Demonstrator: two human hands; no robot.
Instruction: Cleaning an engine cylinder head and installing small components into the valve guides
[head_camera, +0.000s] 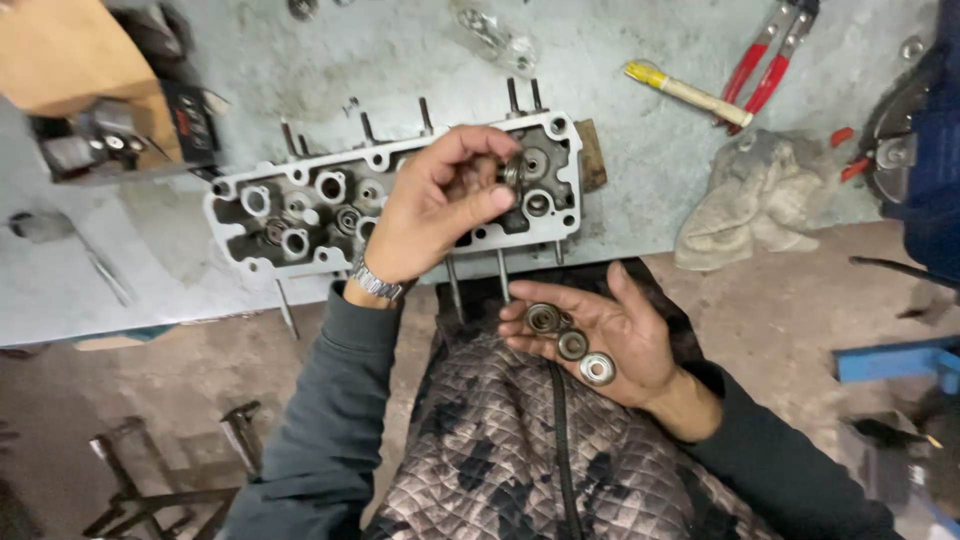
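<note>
A grey metal cylinder head (300, 205) with round bores and upright studs lies on the workbench. My left hand (430, 205), with a metal watch at the wrist, is over its right part and pinches a small round metal retainer (513, 170) between thumb and fingers. My right hand (605, 335) is held palm up below the bench edge, over my quilted jacket. Three round metal retainers (572, 344) rest in that open palm.
On the grey bench (640, 160) lie red-handled pliers (765, 60), a yellow-tipped tool (690, 93), a dirty cloth (755, 195) and a clear plastic bag (495, 35). A cardboard box (70, 50) sits at the far left. A blue part (895, 360) is at the right.
</note>
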